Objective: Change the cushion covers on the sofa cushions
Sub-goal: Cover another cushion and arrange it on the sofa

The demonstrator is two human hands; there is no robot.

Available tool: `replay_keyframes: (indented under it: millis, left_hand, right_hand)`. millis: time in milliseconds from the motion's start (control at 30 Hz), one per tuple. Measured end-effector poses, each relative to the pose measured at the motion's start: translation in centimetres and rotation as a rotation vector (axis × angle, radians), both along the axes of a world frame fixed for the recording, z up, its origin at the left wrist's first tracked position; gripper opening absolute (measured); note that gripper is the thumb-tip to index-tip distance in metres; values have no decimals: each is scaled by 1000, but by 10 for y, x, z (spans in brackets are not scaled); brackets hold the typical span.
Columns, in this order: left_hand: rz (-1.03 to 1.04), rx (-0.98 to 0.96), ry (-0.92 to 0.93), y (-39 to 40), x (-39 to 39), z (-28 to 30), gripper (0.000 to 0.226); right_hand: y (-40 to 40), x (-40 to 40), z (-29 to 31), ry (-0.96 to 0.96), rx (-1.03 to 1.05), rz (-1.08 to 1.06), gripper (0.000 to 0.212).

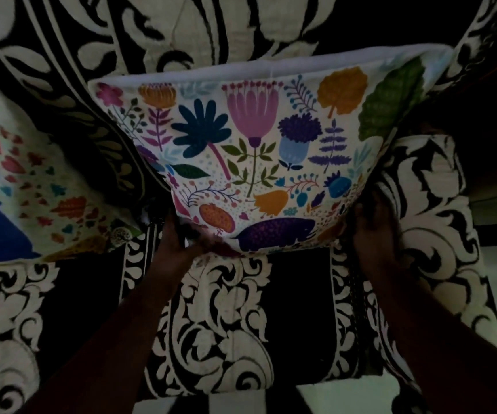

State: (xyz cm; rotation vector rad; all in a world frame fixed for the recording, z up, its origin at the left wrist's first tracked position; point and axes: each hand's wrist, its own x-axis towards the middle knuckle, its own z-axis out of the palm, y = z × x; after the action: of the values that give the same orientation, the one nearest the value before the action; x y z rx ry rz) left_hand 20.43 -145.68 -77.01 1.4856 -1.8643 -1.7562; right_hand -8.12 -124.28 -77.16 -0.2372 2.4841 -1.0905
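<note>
Currently the floral cushion (256, 162) is held up over the sofa seat (226, 324), centre frame, its near edge lowest. Left hand (178, 240) grips the near corner at about 7 o'clock of the cushion; fingers look curled into bunched fabric there, though dim light blurs detail. Right hand (369, 225) holds the opposite near corner at about 4 o'clock, fingers wrapped round the edge; exact finger positions cannot be told. Along the far edge at 12 o'clock a white strip (271, 68) shows; whether it is the insert at an open mouth or just a plain border, I cannot tell. Judgement: this cover looks essentially on, the print lying smooth across the face, so the step in hand is probably seating the corners or setting the cushion in place. At 9 o'clock a second cushion (17, 189), hearts-and-leaves print, lies against the black-and-white sofa (61, 55), apparently covered already. No loose covers visible, so the remaining count is unknown.
</note>
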Motion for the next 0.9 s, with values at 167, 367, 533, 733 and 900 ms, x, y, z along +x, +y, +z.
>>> replay_keyframes:
  millis: [167, 367, 533, 733, 900]
  left_hand:
    - [220, -91, -126, -27, -20, 25, 13]
    - [269, -97, -175, -35, -32, 60, 29]
    - [380, -48, 109, -57, -52, 94, 22]
    - [409, -297, -162, -79, -47, 104, 33]
    - [416, -123, 88, -93, -49, 121, 51]
  right_hand:
    - [-12, -35, 5, -29, 106, 16, 38]
    - [-25, -35, 36, 59, 134, -52, 36]
    - [-52, -55, 73, 3, 28, -7, 57]
    - [-50, -84, 85, 69, 98, -30, 30]
    - [-66, -85, 107, 30, -47, -20, 53]
